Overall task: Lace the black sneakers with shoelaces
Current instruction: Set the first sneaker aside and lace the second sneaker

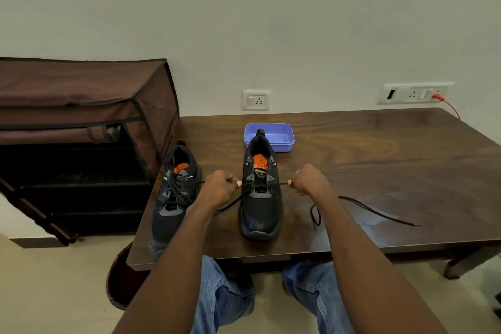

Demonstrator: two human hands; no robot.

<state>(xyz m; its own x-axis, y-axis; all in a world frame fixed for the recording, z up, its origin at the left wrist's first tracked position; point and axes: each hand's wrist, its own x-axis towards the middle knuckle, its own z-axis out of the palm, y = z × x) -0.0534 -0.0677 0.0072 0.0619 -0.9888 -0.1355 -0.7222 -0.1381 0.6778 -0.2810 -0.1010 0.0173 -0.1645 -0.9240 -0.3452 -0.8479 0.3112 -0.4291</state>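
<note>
The black sneakers are sitting toe-toward-the-person on the dark wooden table (379,160): the left sneaker (173,198) near the table's left edge is already looking laced, while the right sneaker (260,192) in the middle is carrying only one crossing of shoelace (360,206) at its lowest eyelets. The left hand (221,188) is pinching one run of the lace in curled fingers, and the right hand (309,182) is gripping the other, both pulling outward across the shoe. Uneven pulling is risking one end running short, and the loose tail trailing right over the polished tabletop could be snagging or sliding off. The lace is thin, round cord with a stiff tip; the sneaker is soft mesh with grey overlays and an orange insole. A blue plastic tub (282,137) is standing just behind it.
</note>
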